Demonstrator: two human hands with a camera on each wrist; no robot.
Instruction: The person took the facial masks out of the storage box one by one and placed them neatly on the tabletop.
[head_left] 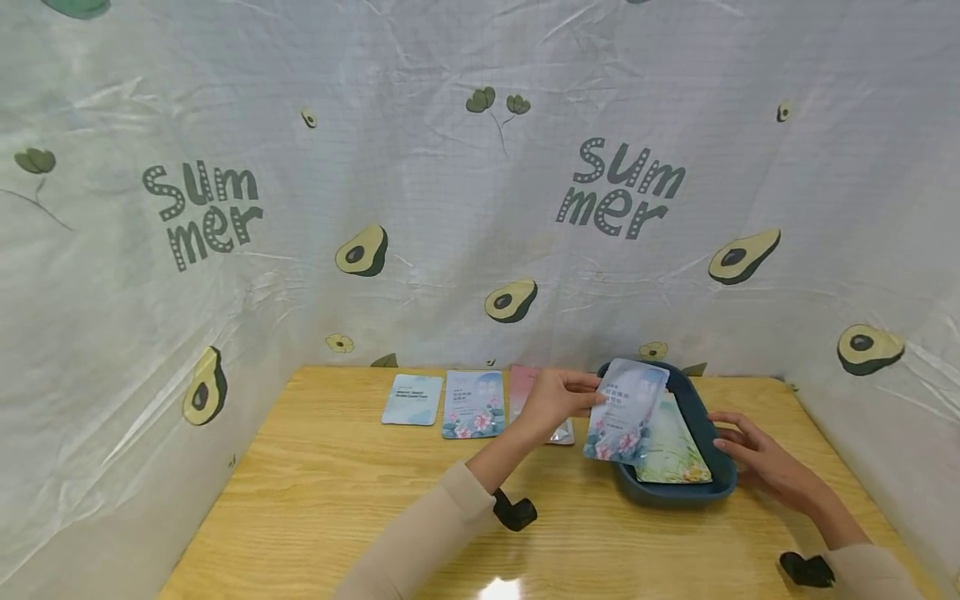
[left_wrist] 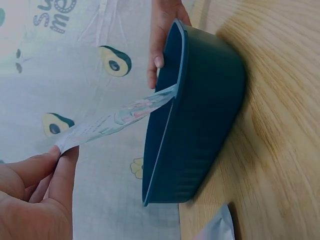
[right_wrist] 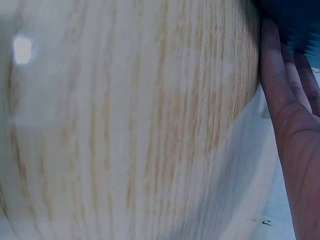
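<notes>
My left hand (head_left: 553,400) pinches the edge of a pale blue facial mask packet (head_left: 624,412) with pink flowers. The packet leans over the left side of a dark blue plastic bin (head_left: 675,497), and its lower end meets the rim in the left wrist view. Inside the bin lies a green and white packet (head_left: 672,446) with a flower print, partly covered by the blue one. My right hand (head_left: 768,458) touches the bin's right side, its fingers (right_wrist: 276,65) fairly straight against the dark wall.
Left of the bin on the wooden table (head_left: 337,500) lie a small light blue packet (head_left: 412,400), a blue floral packet (head_left: 473,404) and a pink packet (head_left: 522,383) partly behind my left hand. A printed white sheet (head_left: 435,183) hangs behind and along both sides.
</notes>
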